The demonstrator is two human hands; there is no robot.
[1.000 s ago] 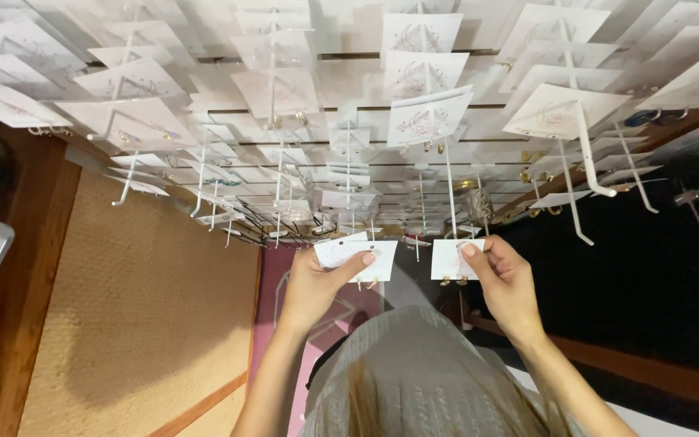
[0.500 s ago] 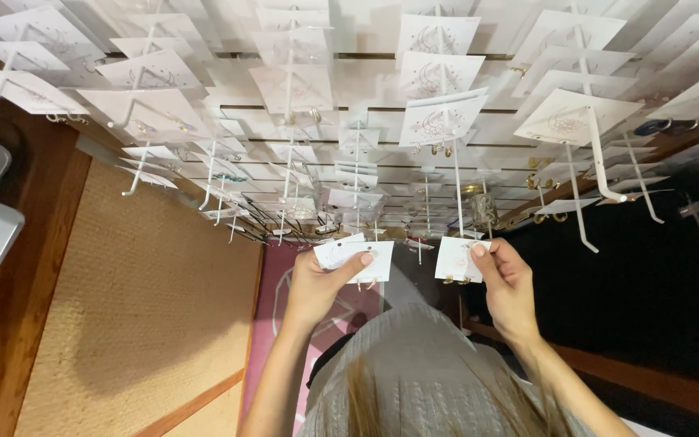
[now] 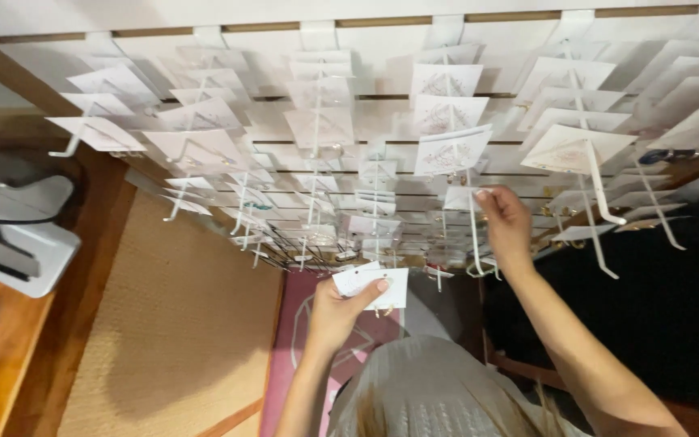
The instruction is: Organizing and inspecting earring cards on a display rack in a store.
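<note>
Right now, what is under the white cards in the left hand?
A small gold ring peeks out below the white cards in the left hand. The thumb covers part of the cards, and their backs are hidden.

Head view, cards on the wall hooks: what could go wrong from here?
1. The left hand pinches a small stack of white cards by one edge with the thumb; loosely fanned, one might slip out.
2. The right hand reaches between long white hooks that stick out; wrist or sleeve could snag one and knock hung cards off.
3. The rows are dense and overlap, so a card could land on the wrong hook.
</note>
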